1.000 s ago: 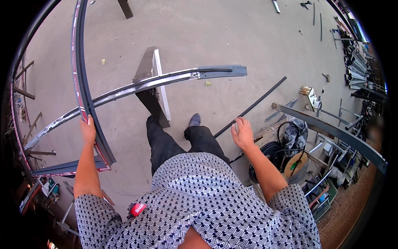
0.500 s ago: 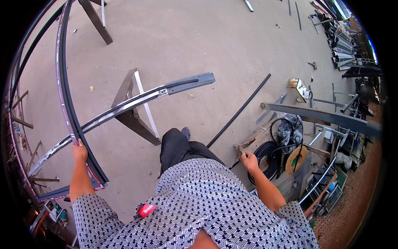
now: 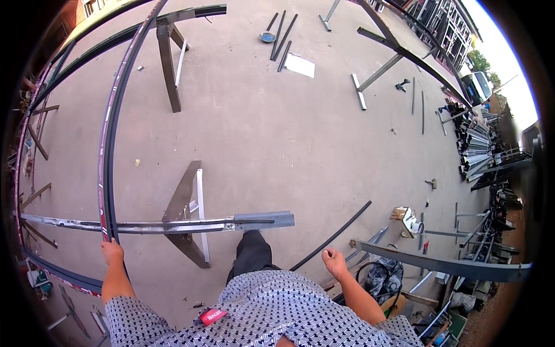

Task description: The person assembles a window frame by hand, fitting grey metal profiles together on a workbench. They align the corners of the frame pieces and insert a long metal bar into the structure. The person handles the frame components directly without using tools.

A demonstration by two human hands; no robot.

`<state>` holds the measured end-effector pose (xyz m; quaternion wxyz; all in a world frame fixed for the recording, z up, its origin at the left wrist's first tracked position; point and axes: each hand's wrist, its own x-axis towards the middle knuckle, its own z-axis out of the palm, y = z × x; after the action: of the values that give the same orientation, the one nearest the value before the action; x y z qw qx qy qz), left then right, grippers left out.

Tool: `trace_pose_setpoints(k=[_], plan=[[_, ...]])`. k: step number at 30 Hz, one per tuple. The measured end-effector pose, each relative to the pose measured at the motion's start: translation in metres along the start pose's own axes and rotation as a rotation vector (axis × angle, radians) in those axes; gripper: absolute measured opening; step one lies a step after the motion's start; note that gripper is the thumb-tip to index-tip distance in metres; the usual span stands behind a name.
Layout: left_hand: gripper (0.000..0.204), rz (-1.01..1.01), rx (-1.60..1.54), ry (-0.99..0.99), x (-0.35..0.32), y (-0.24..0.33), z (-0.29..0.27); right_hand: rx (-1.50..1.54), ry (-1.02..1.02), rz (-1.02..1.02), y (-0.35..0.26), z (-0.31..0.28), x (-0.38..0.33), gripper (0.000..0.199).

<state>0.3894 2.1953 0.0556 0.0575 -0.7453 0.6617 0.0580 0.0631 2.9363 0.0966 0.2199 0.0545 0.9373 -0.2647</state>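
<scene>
- The left hand [image 3: 112, 252] is wrapped around the near end of a long dark curved metal rail [image 3: 110, 133], fingers folded over it; the rail's tip is hidden inside the grip.
- From that hand the curved rail sweeps up and away, bending toward the top edge, where fisheye warp makes its true curve hard to judge.
- Just above the left hand the rail crosses a straight grey beam [image 3: 173, 224], which rests on a metal trestle [image 3: 191, 214]; whether rail and beam touch at the crossing cannot be told.
- The right hand [image 3: 335, 261] hangs free, well to the right of the rail, fingers curled into a loose fist, holding nothing.
- A thin black rod [image 3: 332, 235] lies on the concrete floor [image 3: 277, 133] between the beam's end and the right hand.
- The person's patterned shirt [image 3: 272, 312] blocks the ground below; one dark trouser leg [image 3: 252, 253] shows under the beam's end.
- Coiled cable and scrap [image 3: 381, 276] right of the right hand blur together.
</scene>
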Motion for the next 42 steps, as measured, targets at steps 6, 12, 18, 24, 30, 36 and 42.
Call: trace_pose_setpoints(k=[6,12,18,24,30,36,42], plan=[[0.074,-0.131,0.088,0.139,-0.052,0.055,-0.016,0.135,-0.066,0.027,0.003,-0.045,0.079,0.033],[0.07,0.242,-0.32,0.173,-0.156,0.159,-0.015,0.048,-0.152,-0.068,0.004,-0.061,0.16,0.035],[0.061,0.398,-0.565,0.0,-0.314,0.239,0.016,-0.018,-0.339,-0.198,-0.034,-0.111,0.265,0.034],[0.057,0.305,-0.441,-0.114,-0.463,0.264,0.034,0.049,-0.34,-0.158,-0.013,-0.191,0.388,0.026],[0.058,0.196,-0.497,-0.128,-0.528,0.297,0.042,-0.066,-0.279,-0.239,-0.013,-0.249,0.479,0.024],[0.058,0.101,-0.537,-0.192,-0.542,0.323,0.041,-0.039,-0.382,-0.249,-0.069,-0.205,0.502,0.035],[0.054,0.156,-0.478,-0.184,-0.533,0.37,0.055,-0.092,-0.512,-0.34,-0.137,-0.186,0.511,0.034]])
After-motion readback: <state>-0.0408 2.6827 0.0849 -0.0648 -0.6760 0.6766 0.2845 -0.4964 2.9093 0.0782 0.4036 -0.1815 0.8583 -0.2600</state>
